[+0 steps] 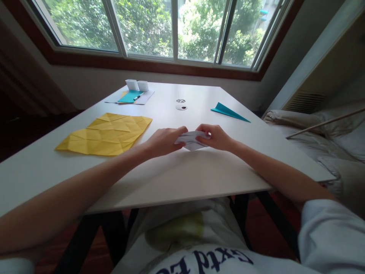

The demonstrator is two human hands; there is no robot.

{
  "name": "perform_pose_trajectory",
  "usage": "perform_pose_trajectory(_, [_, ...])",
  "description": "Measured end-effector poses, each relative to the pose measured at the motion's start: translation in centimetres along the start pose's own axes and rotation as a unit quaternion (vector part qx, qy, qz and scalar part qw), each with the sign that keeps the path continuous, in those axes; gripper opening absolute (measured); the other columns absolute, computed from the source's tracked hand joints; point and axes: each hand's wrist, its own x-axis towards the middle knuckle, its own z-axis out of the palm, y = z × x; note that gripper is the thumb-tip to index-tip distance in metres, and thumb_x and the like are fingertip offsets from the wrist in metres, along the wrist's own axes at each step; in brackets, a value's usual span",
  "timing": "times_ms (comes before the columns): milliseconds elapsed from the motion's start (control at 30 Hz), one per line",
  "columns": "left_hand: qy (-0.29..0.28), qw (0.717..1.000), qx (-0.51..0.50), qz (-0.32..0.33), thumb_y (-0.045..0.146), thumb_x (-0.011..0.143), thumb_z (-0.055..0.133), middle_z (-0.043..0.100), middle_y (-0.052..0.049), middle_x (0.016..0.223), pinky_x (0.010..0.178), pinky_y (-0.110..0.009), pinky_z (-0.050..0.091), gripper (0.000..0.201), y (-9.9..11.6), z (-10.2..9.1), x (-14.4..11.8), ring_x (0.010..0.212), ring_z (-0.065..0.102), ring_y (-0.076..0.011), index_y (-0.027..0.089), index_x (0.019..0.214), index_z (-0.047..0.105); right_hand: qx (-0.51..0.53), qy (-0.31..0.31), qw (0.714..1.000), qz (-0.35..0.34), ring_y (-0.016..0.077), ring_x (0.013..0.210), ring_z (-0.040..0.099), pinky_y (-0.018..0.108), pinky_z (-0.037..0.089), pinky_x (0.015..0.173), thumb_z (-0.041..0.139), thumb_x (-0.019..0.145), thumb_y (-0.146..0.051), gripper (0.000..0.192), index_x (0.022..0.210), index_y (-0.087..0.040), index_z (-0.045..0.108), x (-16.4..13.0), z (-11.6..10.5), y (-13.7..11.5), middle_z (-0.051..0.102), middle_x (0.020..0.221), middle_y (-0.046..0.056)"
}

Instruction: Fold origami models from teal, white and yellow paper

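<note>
White table (199, 175) fills the view, window behind it. At 10 o'clock from your hands lies the creased yellow sheet (107, 134), flat, long axis running from 8 to 2 o'clock. At 1 o'clock, well apart, the teal folded paper (228, 111) lies flat, a long narrow triangle tapering to 4 o'clock. At 11 o'clock, far edge: a pale sheet (146, 97) carrying a teal paper (129, 96) and a pen (137, 97), with two small white folded boxes (137, 85) just behind.

Centre of table: the white folded paper (191, 140), small, held just above or on the surface; cannot tell which. Long axis runs left to right, 9 to 3 o'clock; lower point faces you at 6 o'clock.

Your left hand (164, 141) pinches its left end, fingers curled over the top. Your right hand (216, 137) grips the right end, fingertips closed on the paper.
</note>
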Motion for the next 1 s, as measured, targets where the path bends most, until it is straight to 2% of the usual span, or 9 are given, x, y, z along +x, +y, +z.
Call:
perform_pose_trajectory(300, [0.009,0.999,0.03,0.034,0.035,0.084,0.042,0.068,-0.004,0.094,0.058,-0.025,0.038,0.03,-0.5,0.5,0.1,0.073,0.063,-0.0204,0.021,0.11,0.049,-0.016,-0.004,0.999,-0.028,0.0092,0.06,0.048,0.021,0.038,0.056,0.054,0.074,-0.022,0.013,0.085,-0.016,0.06,0.0,0.0,0.2,0.061,0.071,-0.001])
perform_pose_trajectory(567, [-0.004,0.998,0.048,0.049,0.033,0.084,0.043,0.067,-0.004,0.088,0.056,-0.024,0.035,0.02,-0.4,0.4,0.0,0.073,0.061,-0.0184,0.021,0.095,0.054,-0.014,-0.013,0.999,-0.038,0.0091,0.06,0.048,0.021,0.038,0.058,0.053,0.076,-0.024,0.014,0.085,-0.017,0.06,-0.1,0.1,0.3,0.062,0.072,-0.001])
perform_pose_trajectory(767, [0.016,0.996,0.041,0.071,0.03,0.085,0.043,0.067,-0.003,0.087,0.055,-0.024,0.034,0.017,-0.6,0.6,0.0,0.07,0.06,-0.017,0.02,0.093,0.054,-0.024,-0.016,0.998,-0.047,0.0095,0.061,0.05,0.021,0.038,0.058,0.053,0.077,-0.024,0.013,0.086,-0.017,0.059,-0.1,-0.1,0.4,0.062,0.073,-0.001])
perform_pose_trajectory(1000, [0.04,0.993,0.018,0.107,0.019,0.082,0.043,0.065,-0.003,0.095,0.063,-0.024,0.038,0.019,-1.4,1.0,0.2,0.077,0.059,-0.0159,0.02,0.096,0.055,-0.116,-0.014,0.983,-0.144,0.0147,0.07,0.056,0.027,0.042,0.069,0.05,0.08,-0.019,0.011,0.084,-0.018,0.06,-0.1,-0.2,0.3,0.063,0.076,0.004])
